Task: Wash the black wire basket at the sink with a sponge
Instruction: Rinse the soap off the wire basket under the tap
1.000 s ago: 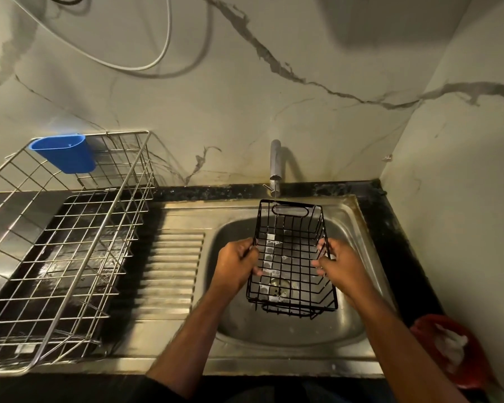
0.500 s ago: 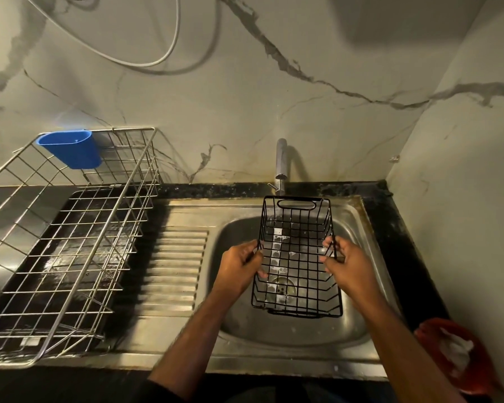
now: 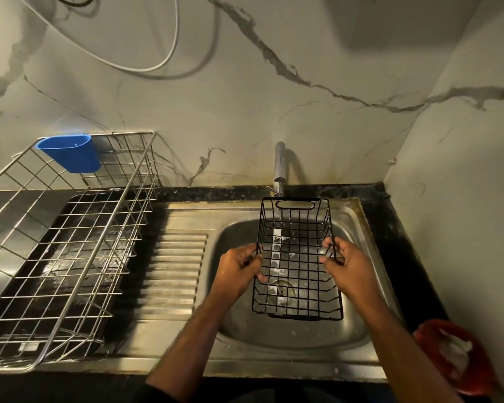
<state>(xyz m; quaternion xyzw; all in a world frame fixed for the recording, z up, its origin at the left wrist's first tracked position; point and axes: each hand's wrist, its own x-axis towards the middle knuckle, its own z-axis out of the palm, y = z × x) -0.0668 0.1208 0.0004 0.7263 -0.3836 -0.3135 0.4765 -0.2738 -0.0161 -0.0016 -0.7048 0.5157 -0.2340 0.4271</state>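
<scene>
Basket: black wire basket held over the sink bowl, lower centre of the frame, open side facing up toward the camera, handle end toward the tap
Left hand: left hand on the basket's left rim, fingers curled around the wire, thumb tip inside the rim
Right hand: right hand on the basket's right rim, fingers pinching the wire, thumb inside
Tap: chrome tap at centre frame, spout just above the basket's far end; thin stream of water falling through the mesh, wet glints on the wires below it
Drain: round metal drain seen through the basket's floor
Draining board: ribbed steel draining board just left of the bowl
Rack: silver wire dish rack at left of the frame, sitting partly on the draining board and partly on the dark counter
Cup: blue plastic cup hooked on the rack's far rim, upper left
Red dish: red dish with something white in it, lower right corner, on the dark counter beside the sink
Wall: marble-look wall behind, white cable looping across the upper left
Sponge: cannot tell where
</scene>
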